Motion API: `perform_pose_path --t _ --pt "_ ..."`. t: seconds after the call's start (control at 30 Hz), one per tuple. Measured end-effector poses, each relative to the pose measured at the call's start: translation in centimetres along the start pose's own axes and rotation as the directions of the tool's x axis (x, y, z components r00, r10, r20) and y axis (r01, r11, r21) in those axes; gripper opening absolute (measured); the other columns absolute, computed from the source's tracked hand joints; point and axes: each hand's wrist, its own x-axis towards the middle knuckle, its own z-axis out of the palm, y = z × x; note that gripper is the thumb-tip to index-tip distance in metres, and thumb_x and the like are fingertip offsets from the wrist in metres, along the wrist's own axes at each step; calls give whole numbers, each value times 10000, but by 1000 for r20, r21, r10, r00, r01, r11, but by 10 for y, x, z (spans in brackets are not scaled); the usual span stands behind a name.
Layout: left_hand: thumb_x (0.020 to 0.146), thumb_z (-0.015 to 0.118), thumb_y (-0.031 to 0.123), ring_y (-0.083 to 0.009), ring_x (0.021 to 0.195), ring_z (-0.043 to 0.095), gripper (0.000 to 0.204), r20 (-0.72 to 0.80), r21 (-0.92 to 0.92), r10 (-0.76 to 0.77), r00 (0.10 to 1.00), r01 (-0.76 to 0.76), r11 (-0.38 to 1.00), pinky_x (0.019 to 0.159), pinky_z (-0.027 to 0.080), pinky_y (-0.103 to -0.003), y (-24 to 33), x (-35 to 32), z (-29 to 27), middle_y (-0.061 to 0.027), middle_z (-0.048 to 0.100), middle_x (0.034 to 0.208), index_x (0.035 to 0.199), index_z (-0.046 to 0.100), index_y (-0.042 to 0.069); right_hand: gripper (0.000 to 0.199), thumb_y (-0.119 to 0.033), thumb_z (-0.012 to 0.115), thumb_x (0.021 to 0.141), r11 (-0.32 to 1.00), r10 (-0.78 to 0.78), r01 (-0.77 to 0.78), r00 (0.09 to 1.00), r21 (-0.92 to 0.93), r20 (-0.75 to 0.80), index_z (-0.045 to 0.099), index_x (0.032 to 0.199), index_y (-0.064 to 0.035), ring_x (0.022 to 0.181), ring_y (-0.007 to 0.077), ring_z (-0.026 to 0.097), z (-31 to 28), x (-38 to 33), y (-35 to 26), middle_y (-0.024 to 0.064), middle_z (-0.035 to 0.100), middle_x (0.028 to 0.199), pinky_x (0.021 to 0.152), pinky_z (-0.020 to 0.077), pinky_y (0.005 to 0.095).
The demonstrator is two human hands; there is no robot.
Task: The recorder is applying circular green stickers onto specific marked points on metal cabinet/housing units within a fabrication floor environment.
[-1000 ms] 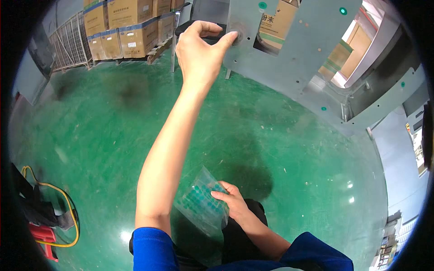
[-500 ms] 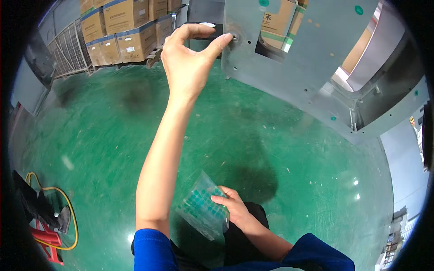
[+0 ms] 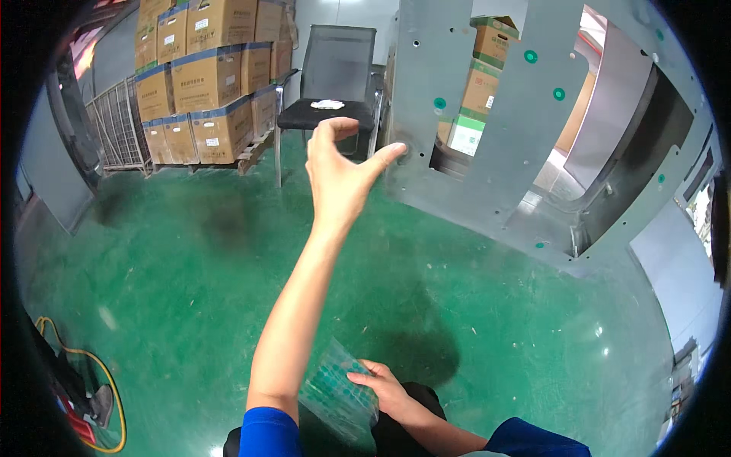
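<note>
My left hand (image 3: 337, 179) reaches up at the left edge of a large grey metal panel (image 3: 506, 129). Its thumb and curled fingers stand wide apart, with nothing visible between them. The thumb tip is at the panel's edge, beside a dark smudge; whether it presses there I cannot tell. Round green stickers (image 3: 531, 56) dot the panel, along with small holes and big cut-outs. Low in front of me, my right hand (image 3: 387, 390) pinches a clear sheet of round green stickers (image 3: 339, 387) between thumb and fingers. Part of that sheet lies behind my left forearm.
Behind my left hand stands a black chair (image 3: 335, 68) with a white item on its seat. Stacked cardboard boxes (image 3: 217, 84) rest on a pallet beside a wire cage (image 3: 118, 126). A yellow hose (image 3: 114, 388) curves across the green floor near another person's shoe (image 3: 101, 405).
The view has tilted up, so the chair and more of the panel now show. My left thumb and fingers remain apart at the panel's edge. The right hand still holds the sheet.
</note>
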Motion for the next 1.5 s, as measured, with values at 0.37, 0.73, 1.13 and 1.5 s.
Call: perform_pose_path --t 0.37,0.73,1.13,1.5 --pt "707 725 114 -257 942 566 272 -5 32 206 978 -206 978 820 433 -377 -3 -21 27 -90 608 926 931 603 20 304 -107 667 833 999 -51 51 999 -4 13 603 1105 12 868 108 600 -15 4 9 31 645 984 804 469 261" --pt "728 599 95 -273 1079 533 390 314 -202 780 541 -765 611 884 380 -445 110 -133 106 -101 573 1119 1113 591 33 329 -150 625 837 945 -285 274 958 -179 -34 608 1121 15 899 110 556 -27 15 23 47 633 1006 776 432 252" --pt "678 819 346 -229 1028 535 613 -61 -227 168 984 -177 958 905 426 -367 102 37 79 -130 569 1048 1096 549 -12 318 -199 669 840 992 -83 80 996 -101 -29 617 1070 16 824 94 556 -38 4 9 18 628 913 746 431 236" --pt "708 793 238 -211 970 575 443 -67 -403 71 995 -92 911 870 452 -336 77 51 89 -121 606 1022 1014 600 -17 352 -179 657 851 985 -83 76 996 -157 -43 597 1129 28 873 103 575 -43 -3 3 35 636 979 802 446 254"
